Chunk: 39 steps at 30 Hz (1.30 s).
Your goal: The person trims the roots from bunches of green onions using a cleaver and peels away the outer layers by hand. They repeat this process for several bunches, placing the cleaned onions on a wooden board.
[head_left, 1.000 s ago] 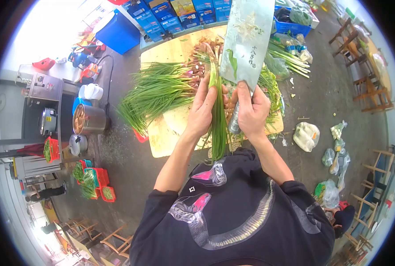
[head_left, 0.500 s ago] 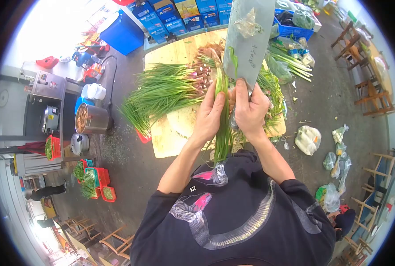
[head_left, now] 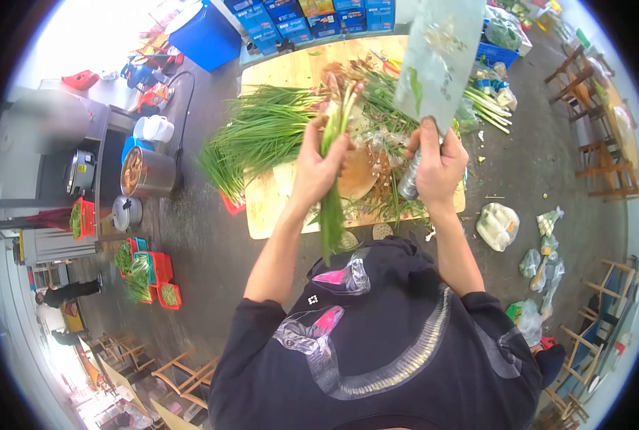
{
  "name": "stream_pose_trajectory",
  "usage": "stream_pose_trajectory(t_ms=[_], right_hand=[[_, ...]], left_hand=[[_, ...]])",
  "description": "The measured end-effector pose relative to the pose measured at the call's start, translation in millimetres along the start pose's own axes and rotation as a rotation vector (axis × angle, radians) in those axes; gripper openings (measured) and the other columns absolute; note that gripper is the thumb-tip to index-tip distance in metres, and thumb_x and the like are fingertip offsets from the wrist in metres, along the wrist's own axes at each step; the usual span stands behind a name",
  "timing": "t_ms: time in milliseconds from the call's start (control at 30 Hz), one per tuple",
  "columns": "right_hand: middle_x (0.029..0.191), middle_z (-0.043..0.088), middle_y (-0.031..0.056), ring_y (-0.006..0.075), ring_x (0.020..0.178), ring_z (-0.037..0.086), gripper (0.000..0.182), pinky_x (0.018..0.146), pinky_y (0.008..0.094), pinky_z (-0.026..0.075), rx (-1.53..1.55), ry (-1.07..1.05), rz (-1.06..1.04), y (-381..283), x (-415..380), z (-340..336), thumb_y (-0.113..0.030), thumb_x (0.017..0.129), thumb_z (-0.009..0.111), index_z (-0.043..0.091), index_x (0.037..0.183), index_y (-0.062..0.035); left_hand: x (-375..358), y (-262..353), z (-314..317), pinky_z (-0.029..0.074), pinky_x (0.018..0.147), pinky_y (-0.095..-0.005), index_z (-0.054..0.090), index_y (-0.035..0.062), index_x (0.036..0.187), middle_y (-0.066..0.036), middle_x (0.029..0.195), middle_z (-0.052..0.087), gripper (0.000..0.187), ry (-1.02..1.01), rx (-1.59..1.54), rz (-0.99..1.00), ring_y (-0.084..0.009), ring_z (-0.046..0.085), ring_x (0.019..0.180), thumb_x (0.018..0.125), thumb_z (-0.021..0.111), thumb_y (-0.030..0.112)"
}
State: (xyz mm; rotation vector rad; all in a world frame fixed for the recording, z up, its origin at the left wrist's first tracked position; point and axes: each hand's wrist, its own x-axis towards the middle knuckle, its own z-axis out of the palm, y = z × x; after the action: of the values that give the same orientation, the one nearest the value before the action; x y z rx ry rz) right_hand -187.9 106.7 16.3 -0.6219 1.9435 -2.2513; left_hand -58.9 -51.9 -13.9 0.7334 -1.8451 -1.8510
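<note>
My left hand [head_left: 315, 166] is closed around a small bunch of spring onions [head_left: 331, 218]; their root ends point up and the green tops hang toward my shirt. In my right hand [head_left: 440, 163] is a cleaver [head_left: 437, 54], gripped at its metal handle with the broad blade pointing up. Bits of leaf and pale skin stick to the blade. Both hands are above a wooden cutting board [head_left: 265, 218]. On the board's left lies a large pile of spring onions [head_left: 262, 140], bulbs facing right. Loose greens and root trimmings [head_left: 394, 190] lie between my hands.
Blue cartons [head_left: 291, 27] and a blue bin [head_left: 203, 37] stand beyond the board. At left are a steel pot [head_left: 154, 173] and red baskets of greens [head_left: 163, 266]. A white bag [head_left: 497, 226] lies on the floor at right, with wooden chairs [head_left: 607, 161] farther off.
My hands have moved apart. The left shifted left with the spring onions, away from the blade; the right moved right with the cleaver. More trimmings now show between them.
</note>
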Motion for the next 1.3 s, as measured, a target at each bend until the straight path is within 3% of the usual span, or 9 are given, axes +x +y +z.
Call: stream_pose_trajectory(t_ms=[133,267,300,433,667,867,1067,1200,1300], right_hand=[[0.066,0.062,0.0000,0.0072,0.058,0.056,0.037,0.055,0.0278,0.044,-0.069,-0.019,0.107,32,-16,-23,-0.024,0.111,0.062,0.065,0.081,-0.0036],[0.067,0.060,-0.0016,0.0068,0.060,0.054,0.037,0.056,0.0274,0.044,-0.149,-0.058,0.209,54,-41,-52,-0.028,0.111,0.063,0.066,0.083,-0.0041],[0.067,0.060,-0.0020,0.0067,0.060,0.054,0.037,0.056,0.0272,0.044,-0.168,-0.066,0.237,52,-47,-57,-0.028,0.111,0.063,0.066,0.083,-0.0043],[0.068,0.060,-0.0029,0.0063,0.061,0.055,0.037,0.056,0.0268,0.044,-0.242,-0.044,0.308,56,-69,-79,-0.030,0.111,0.064,0.065,0.084,-0.0045],[0.065,0.059,-0.0025,0.0054,0.059,0.053,0.037,0.054,0.0268,0.043,-0.346,0.041,0.326,56,-98,-110,-0.025,0.111,0.065,0.065,0.081,-0.0033],[0.066,0.058,-0.0035,0.0050,0.059,0.052,0.033,0.054,0.0272,0.043,-0.407,0.013,0.379,57,-114,-120,-0.022,0.110,0.065,0.067,0.084,-0.0015],[0.065,0.060,0.0110,0.0194,0.052,0.052,0.018,0.054,0.0345,0.043,-0.801,-0.261,0.300,54,-121,-120,-0.021,0.106,0.068,0.075,0.104,-0.0040],[0.077,0.067,0.0205,0.0410,0.067,0.065,0.019,0.061,0.0465,0.049,-0.968,-0.385,0.195,51,-131,-112,-0.023,0.104,0.066,0.076,0.115,-0.0112],[0.079,0.069,0.0211,0.0442,0.074,0.068,0.021,0.064,0.0501,0.051,-1.006,-0.402,0.269,51,-142,-106,-0.025,0.103,0.066,0.076,0.116,-0.0118]], left_hand=[[30,-6,-46,0.054,0.064,-0.0250,0.059,0.0071,0.139,-0.004,0.101,0.078,0.041,-0.099,0.135,-0.056,-0.0069,0.066,0.076,0.104,0.072,0.023],[48,-52,-78,0.058,0.088,-0.0361,0.066,0.0051,0.134,-0.014,0.114,0.079,0.042,-0.162,0.691,0.249,-0.0275,0.076,0.099,0.096,0.075,0.022],[44,-40,-77,0.056,0.100,-0.0401,0.068,0.0070,0.134,-0.017,0.125,0.076,0.042,-0.246,0.724,0.120,-0.0349,0.073,0.113,0.095,0.074,0.023],[59,-110,-95,0.054,0.107,-0.0460,0.068,0.0123,0.140,-0.019,0.133,0.072,0.044,-0.368,0.887,0.325,-0.0367,0.068,0.124,0.097,0.069,0.020],[30,-231,-112,0.056,0.100,-0.0493,0.063,0.0088,0.143,-0.017,0.134,0.069,0.048,-0.193,1.198,0.339,-0.0366,0.070,0.116,0.095,0.064,0.012],[18,-221,-95,0.052,0.106,-0.0478,0.068,0.0107,0.129,-0.011,0.129,0.069,0.042,-0.024,1.298,0.524,-0.0334,0.064,0.123,0.089,0.076,0.015],[31,-231,-77,0.052,0.104,-0.0471,0.069,0.0111,0.123,-0.010,0.125,0.068,0.040,-0.146,1.140,0.339,-0.0333,0.064,0.121,0.085,0.081,0.017],[37,-231,-73,0.053,0.101,-0.0463,0.072,0.0115,0.116,-0.009,0.117,0.071,0.031,-0.071,1.069,0.331,-0.0333,0.067,0.115,0.085,0.076,0.014],[39,-211,-85,0.057,0.094,-0.0461,0.074,0.0108,0.111,-0.011,0.112,0.074,0.022,0.056,1.043,0.666,-0.0331,0.072,0.104,0.089,0.072,0.015]])
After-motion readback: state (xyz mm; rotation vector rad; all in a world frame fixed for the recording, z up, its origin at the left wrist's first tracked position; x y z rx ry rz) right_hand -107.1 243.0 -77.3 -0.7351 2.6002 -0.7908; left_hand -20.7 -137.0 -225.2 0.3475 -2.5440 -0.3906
